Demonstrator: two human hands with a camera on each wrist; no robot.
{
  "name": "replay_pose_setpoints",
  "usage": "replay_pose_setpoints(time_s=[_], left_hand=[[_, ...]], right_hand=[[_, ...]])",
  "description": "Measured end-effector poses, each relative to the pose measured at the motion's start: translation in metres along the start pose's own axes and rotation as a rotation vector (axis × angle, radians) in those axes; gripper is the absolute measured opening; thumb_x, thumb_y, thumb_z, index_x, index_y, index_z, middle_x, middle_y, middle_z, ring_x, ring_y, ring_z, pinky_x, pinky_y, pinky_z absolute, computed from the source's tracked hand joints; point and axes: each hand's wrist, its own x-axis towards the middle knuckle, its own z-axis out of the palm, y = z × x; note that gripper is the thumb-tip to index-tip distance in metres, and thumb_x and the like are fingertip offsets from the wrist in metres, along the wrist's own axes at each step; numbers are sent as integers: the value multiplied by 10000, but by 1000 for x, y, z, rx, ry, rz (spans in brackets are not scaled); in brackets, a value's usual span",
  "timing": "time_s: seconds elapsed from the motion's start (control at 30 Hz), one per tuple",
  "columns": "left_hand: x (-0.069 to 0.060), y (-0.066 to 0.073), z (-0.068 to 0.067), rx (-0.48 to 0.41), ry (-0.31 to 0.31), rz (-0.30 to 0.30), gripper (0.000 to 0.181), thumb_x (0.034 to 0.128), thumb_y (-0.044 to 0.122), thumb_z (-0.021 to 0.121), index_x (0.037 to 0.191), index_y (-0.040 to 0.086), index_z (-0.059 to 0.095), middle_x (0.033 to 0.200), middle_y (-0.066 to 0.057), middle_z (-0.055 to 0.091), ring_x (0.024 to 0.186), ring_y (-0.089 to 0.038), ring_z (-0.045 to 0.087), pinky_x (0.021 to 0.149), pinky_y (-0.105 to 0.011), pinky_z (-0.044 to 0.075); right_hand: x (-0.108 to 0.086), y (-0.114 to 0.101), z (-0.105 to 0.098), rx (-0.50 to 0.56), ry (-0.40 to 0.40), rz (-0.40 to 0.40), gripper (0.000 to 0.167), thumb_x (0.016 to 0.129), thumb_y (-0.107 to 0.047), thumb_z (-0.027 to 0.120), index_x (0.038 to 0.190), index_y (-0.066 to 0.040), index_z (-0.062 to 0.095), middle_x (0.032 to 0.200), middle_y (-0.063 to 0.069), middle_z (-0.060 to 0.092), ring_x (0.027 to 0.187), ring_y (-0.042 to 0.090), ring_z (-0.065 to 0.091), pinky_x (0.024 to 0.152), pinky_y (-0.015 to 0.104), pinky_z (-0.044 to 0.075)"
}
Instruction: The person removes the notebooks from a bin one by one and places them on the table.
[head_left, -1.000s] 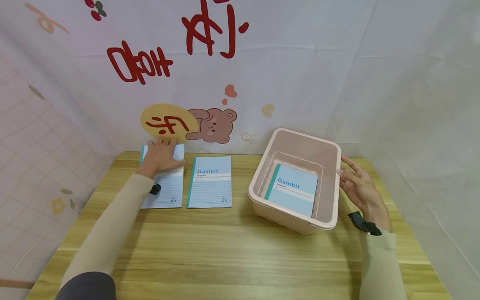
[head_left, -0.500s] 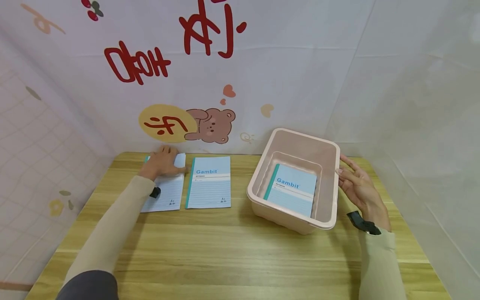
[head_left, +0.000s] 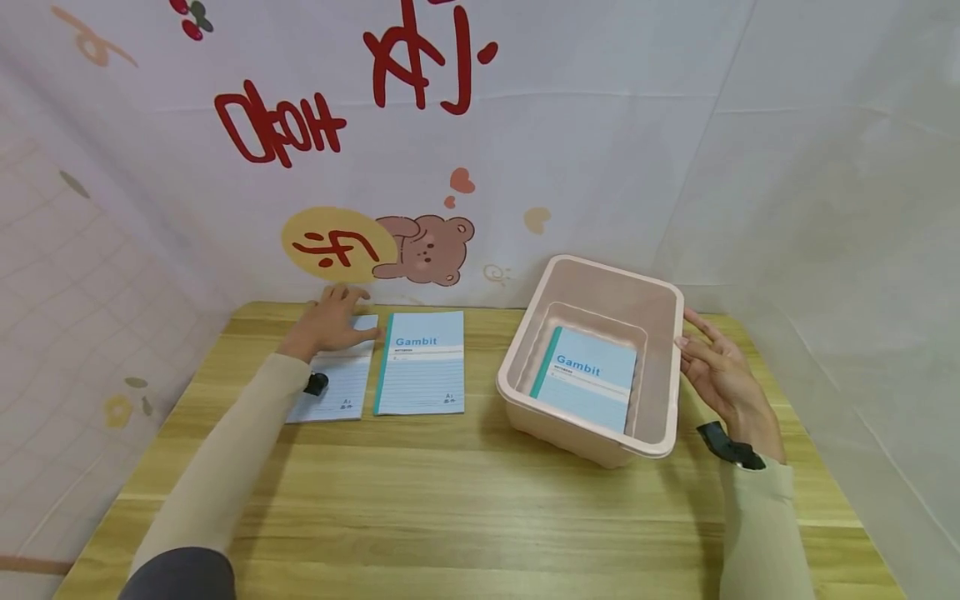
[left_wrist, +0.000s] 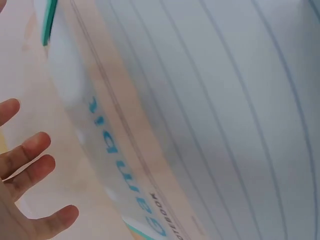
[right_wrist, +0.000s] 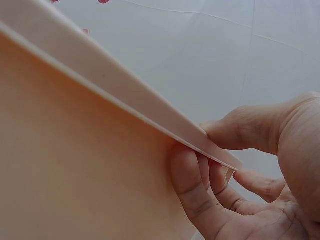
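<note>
Cannot see title of leftmost notebook (head_left: 345, 379) in head view; covered by left hand (head_left: 327, 325). Cannot read fine print on middle notebook (head_left: 418, 377), too small.

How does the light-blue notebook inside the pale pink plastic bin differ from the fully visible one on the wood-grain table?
The binned notebook lies inside the bin; the table notebook lies on the wood-grain table. In the head view, the binned notebook is turned slightly clockwise; the table notebook lies nearly straight. The bin's near side hides the binned notebook's bottom edge; the table notebook shows whole. Both share a teal spine strip and "Gambit" title.
</note>
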Motion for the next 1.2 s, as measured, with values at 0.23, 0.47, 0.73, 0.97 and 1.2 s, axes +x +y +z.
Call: replay_pose_setpoints(time_s=[0.23,0.47,0.73,0.97,1.2], left_hand=[[-2,13,-4,2,32,12,968,841,795,583,1554,172,383,1624,-189,315,1495,-413,242,1131,-782,200],[-6,34,-10,-12,84,28,972,822,825,573,1570,233,382,1649,-158,303,1529,-404,219,1152,-793,149],[-8,58,-16,17,122,63,984,838,818,559,1600,237,337,1664,-190,261,1530,-434,216,1170,-770,145],[-9,85,-20,-2,167,109,952,864,784,563,1588,206,343,1643,-163,289,1521,-420,247,1175,-750,156],[-6,113,-26,-41,191,149,943,877,769,557,1599,208,325,1646,-195,289,1533,-426,226,1206,-717,135]], right_hand=[[0,-1,0,0,2,-2,658,1034,145,361,1601,-44,87,1251,142,652,1049,206,717,871,282,593],[-1,1,-2,-2,4,-2,666,1034,149,354,1609,-46,79,1242,139,651,1049,205,716,874,280,594],[1,2,-3,12,-4,-2,655,1035,149,347,1602,-52,89,1232,143,657,1050,208,718,876,282,594],[0,3,-1,13,-4,3,647,1036,146,345,1597,-55,93,1220,136,666,1039,209,720,865,281,596],[1,2,-1,35,-13,-2,630,1036,149,334,1586,-53,102,1233,139,672,1041,214,720,859,286,596]])
